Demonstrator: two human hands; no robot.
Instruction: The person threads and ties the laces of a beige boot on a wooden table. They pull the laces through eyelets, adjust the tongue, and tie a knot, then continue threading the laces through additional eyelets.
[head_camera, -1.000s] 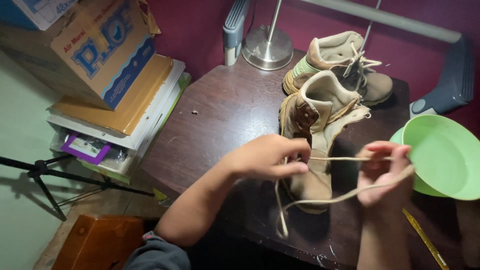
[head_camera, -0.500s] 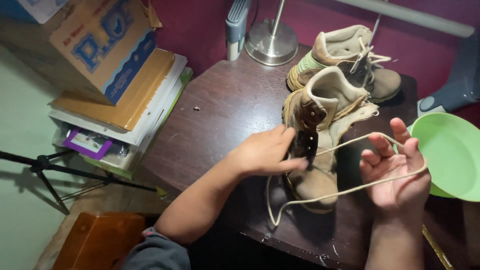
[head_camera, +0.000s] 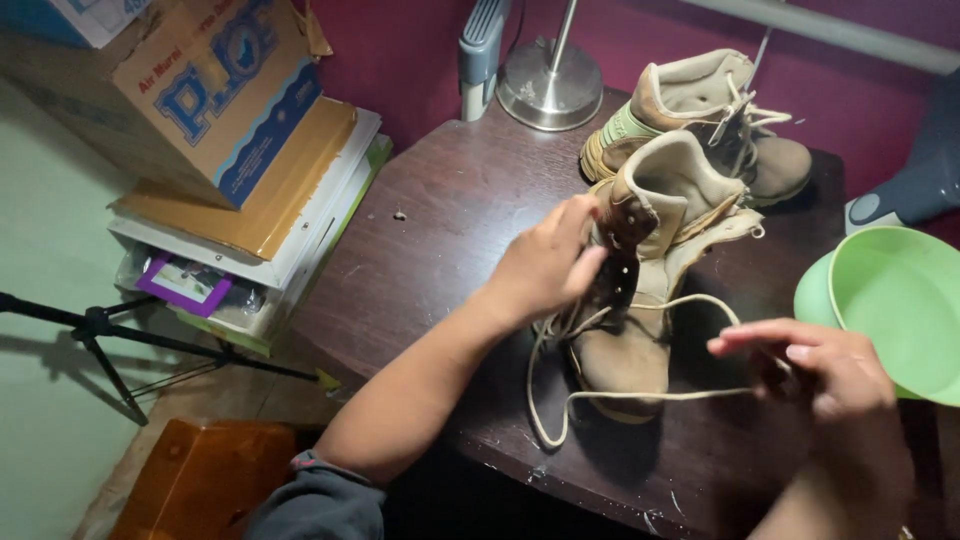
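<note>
Head view, looking down on a dark wooden table (head_camera: 440, 230) with a scuffed near edge. Two tan suede boots stand on it. The nearer boot (head_camera: 650, 280) is unlaced; the left hand (head_camera: 545, 265) grips its eyelet flap. Right of that boot, the right hand (head_camera: 810, 365) pinches the cream lace (head_camera: 640, 395), which loops loosely toward the table's near edge. Behind this boot stands the second boot (head_camera: 700, 120). One smooth green plastic bowl (head_camera: 890, 310) sits right of it, bare tabletop left.
</note>
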